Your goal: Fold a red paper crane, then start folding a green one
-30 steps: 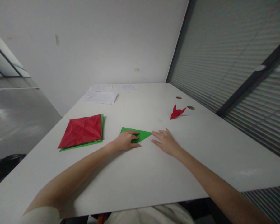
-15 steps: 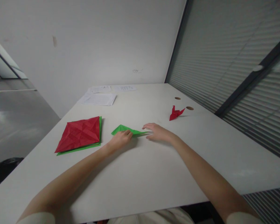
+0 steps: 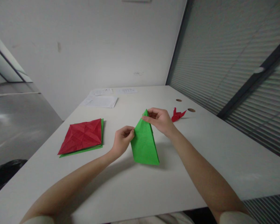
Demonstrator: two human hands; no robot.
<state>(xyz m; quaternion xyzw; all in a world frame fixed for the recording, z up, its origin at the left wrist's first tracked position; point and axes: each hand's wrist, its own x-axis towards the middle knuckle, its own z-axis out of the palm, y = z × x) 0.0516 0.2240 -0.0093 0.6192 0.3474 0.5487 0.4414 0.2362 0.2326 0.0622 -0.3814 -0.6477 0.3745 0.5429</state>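
A folded green paper triangle [image 3: 144, 144] is held up off the white table [image 3: 154, 183], its point upward. My left hand [image 3: 122, 141] pinches its left edge. My right hand [image 3: 160, 119] pinches its top corner. Both hands are closed on the paper, in the middle of the table.
A creased red sheet [image 3: 82, 135] lies on green sheets [image 3: 102, 124] to the left. A small red folded paper figure [image 3: 177, 114] sits behind my right hand, near two round holes [image 3: 190, 109] in the table. White papers [image 3: 102, 100] lie at the far edge. Slatted blinds run along the right.
The green triangle lay flat on the table under my hands. Both hands have since pinched it and lifted it upright, nearer to me.
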